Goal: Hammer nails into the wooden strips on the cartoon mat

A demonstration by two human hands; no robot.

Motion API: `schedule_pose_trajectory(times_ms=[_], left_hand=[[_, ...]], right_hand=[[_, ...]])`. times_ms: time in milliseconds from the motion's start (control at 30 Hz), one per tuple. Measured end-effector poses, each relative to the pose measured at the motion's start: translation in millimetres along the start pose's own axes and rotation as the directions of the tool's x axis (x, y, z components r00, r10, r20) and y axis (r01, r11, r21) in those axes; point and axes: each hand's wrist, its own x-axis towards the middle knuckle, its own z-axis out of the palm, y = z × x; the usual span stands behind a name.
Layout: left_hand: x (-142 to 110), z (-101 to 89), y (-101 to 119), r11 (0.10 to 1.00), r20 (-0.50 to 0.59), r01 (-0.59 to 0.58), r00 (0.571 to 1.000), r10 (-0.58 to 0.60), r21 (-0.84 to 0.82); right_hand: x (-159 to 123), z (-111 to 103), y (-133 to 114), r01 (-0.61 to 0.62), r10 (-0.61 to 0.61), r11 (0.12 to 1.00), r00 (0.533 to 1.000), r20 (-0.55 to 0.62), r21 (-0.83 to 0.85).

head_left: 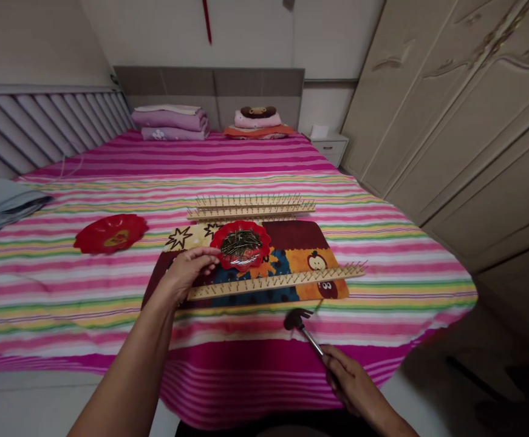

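Observation:
My left hand (191, 270) has its thumb and fingertips at the left rim of a red scalloped plate (264, 233), seemingly pinching it. A pile of thin metal nails (241, 243) lies in that plate. Just below, a long wooden strip (268, 284) with rows of upright nails crosses the patterned mat; its left end runs up to my left hand. Lower right, my right hand (344, 376) is wrapped around the handle of a claw hammer (298, 318). The hammer's dark head points away from me, on the near side of the strip.
More nail-studded wooden strips (250, 211) lie beyond the patterned mat (291, 233). A second red plate (112, 233) sits to the left, with grey folded cloth (6, 203) farther left. Folded bedding (170, 121) is stacked by the headboard; wardrobes (464, 121) stand right of the bed.

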Motion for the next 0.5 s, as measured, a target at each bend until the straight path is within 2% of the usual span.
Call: schedule_pose_trajectory(times_ms=[133, 233, 333, 433, 500], left_hand=[[-19, -27.3, -4, 0.994, -0.047, 0.086, 0.995, -0.089, -0.071], [-27, -41.9, -16, 0.986, -0.076, 0.155, 0.984, -0.159, -0.063], [-29, -48.2, -33, 0.993, -0.128, 0.111, 0.985, -0.115, -0.036], [-29, -47.2, -47, 0.997, -0.202, 0.043, 0.978, -0.054, -0.057], [-29, -45.0, -53, 0.995, -0.207, 0.035, 0.977, -0.053, -0.090]], right_hand=[[-1, 3, -3, -0.034, 0.034, 0.999, 0.999, -0.021, 0.005], [0, 4, -2, -0.030, 0.030, 1.000, 0.999, -0.033, 0.009], [1, 4, 0, -0.018, 0.019, 1.000, 0.999, -0.041, 0.014], [2, 3, 0, -0.040, 0.040, 0.999, 0.999, -0.034, 0.004], [2, 2, -2, -0.048, 0.048, 0.999, 0.998, -0.035, -0.010]])
